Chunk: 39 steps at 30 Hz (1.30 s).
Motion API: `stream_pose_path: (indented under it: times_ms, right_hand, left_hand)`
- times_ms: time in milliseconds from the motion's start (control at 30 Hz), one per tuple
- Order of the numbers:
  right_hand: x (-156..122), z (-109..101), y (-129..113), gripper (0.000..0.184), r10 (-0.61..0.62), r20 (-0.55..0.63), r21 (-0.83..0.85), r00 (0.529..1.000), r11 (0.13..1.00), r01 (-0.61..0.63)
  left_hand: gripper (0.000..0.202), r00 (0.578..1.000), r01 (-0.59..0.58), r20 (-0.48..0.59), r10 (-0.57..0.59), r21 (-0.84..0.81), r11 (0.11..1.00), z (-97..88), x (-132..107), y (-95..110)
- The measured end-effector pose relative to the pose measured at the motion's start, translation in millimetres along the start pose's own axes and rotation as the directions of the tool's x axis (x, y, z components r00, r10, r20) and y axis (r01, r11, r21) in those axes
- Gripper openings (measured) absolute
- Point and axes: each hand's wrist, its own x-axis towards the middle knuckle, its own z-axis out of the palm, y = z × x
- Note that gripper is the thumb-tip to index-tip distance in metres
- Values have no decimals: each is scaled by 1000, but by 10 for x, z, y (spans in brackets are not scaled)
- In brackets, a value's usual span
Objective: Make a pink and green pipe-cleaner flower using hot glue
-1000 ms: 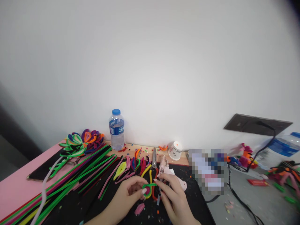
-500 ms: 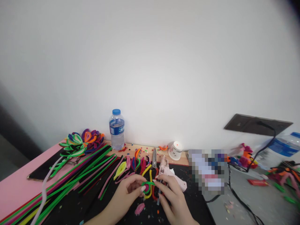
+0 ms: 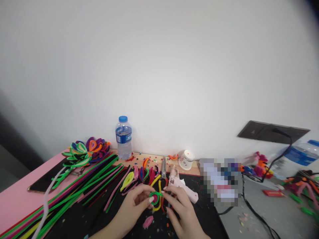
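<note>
Left grip [image 3: 136, 203] | coil [image 3: 155, 198] pinched at fingertips [image 3: 151, 199] | right grip [image 3: 181, 206] at green end [image 3: 159, 194]

Left forearm [image 3: 107, 230] rising from bottom edge, slanting up and rightward. Left hand [image 3: 134, 203] thumb side toward camera; index arched, thumb [image 3: 144, 204] stretched across below it, tips near each other in pinch; remaining fingers curled, partly hidden. Right hand [image 3: 183, 207] back upward, reaching up and leftward; upper fingers [image 3: 172, 199] extended, thumb lower, apart from them. Fingertips of both hands near each other. Both hands bare.
</note>
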Motion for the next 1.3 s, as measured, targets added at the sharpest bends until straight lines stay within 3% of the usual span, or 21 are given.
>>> stream_pose_path:
  times_ms: [333,667,1300]
  right_hand:
    - [14,6,-58,47,12,51,11,999,1000,-13]
    - [48,5,-117,48,-24,5,16,1000,1000,24]
    - [44,27,-130,55,7,24,98,1000,995,-9]
  left_hand:
    - [17,1000,-3,-8,3,19,1000,20,-14,57]
    - [20,1000,9,-21,-8,33,999,12,-12,62]
    - [21,1000,25,-19,-25,-24,999,27,-17,54]
